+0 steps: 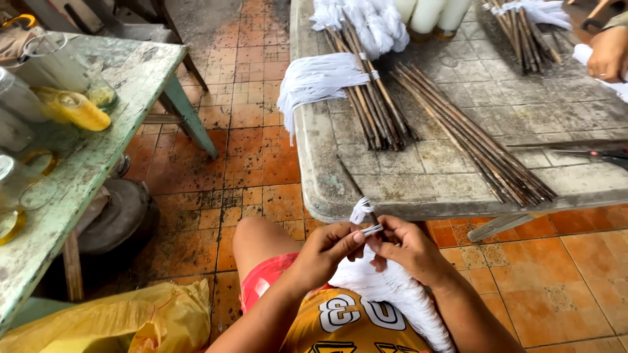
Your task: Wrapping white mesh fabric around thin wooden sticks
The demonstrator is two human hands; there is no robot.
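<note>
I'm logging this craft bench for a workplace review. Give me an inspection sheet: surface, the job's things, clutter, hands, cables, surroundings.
Surface: worn grey table, paint cracked and flaking.
Job's things: a white thread bundle lies on the lap, its tied end on a thin dark stick pinched by both hands.
Clutter: loose stick pile; a finished bundle with white tassels; scissors at the right edge.
Hands: left hand and right hand both closed on the stick's tied end; another person's hand at the far right.
Cables: nothing seen.
Surroundings: stained orange tile floor; green bench holding glass jars; yellow bag.
</note>
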